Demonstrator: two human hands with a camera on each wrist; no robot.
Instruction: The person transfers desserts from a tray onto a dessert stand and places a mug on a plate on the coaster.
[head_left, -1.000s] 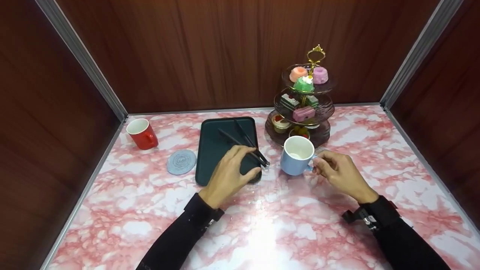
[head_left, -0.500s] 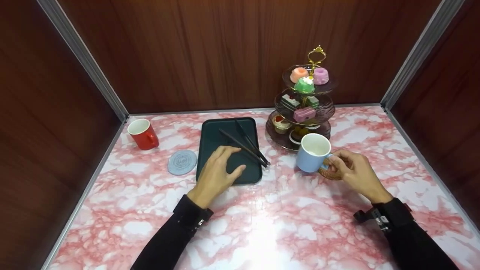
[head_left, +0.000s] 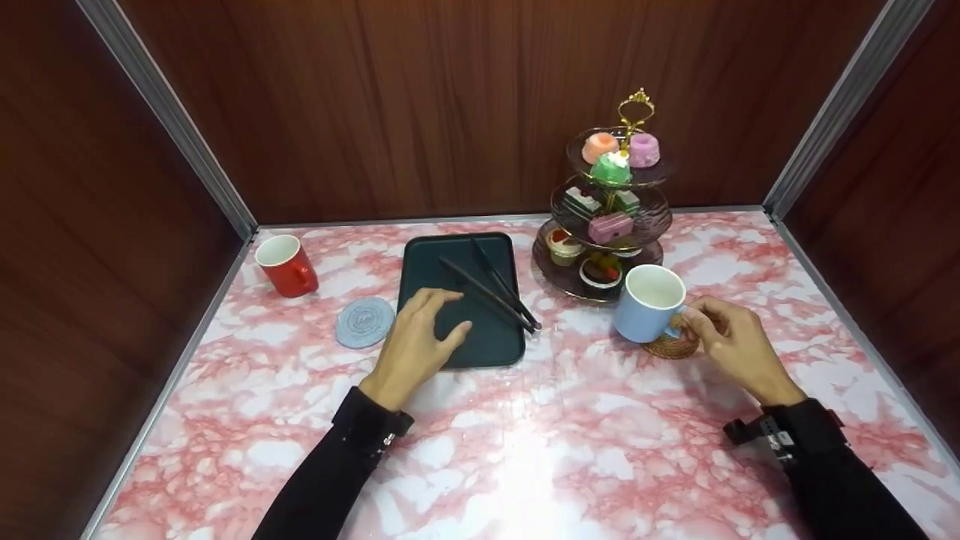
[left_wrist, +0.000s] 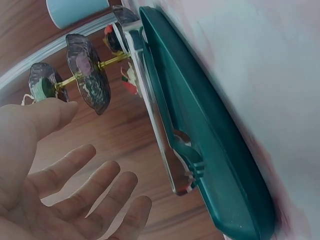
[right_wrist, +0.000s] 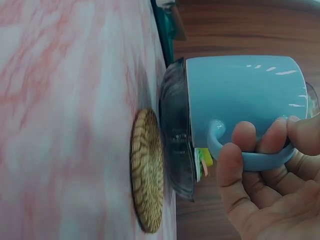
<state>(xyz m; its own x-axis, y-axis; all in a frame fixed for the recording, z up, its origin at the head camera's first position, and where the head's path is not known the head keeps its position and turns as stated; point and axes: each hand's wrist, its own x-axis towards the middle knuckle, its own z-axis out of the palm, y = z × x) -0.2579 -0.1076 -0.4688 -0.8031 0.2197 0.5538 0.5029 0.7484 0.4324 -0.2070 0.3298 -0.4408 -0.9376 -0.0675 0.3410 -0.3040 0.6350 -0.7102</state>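
At the far left of the pink marble counter (head_left: 525, 465) stands a red mug (head_left: 286, 265), and nearer the middle lies a grey round coaster (head_left: 364, 322). Just right of it sits a dark green tray (head_left: 491, 345) with black tongs (head_left: 489, 286) lying slantwise across it, their tips over the tray's right edge. The left hand (head_left: 414, 346) rests at the tray's near left corner, its fingers (left_wrist: 75, 167) straight and loosely spread, holding nothing. Farther right, at the back, a three-tier stand (head_left: 609, 217) carries small cakes. In front of it the right hand (head_left: 735, 346) grips the handle of a blue mug (head_left: 649, 304), fingers (right_wrist: 247, 150) curled through and round the handle. The mug is upright, raised clear above a woven brown coaster (head_left: 673, 346), which lies flat on the counter beside the stand's base.
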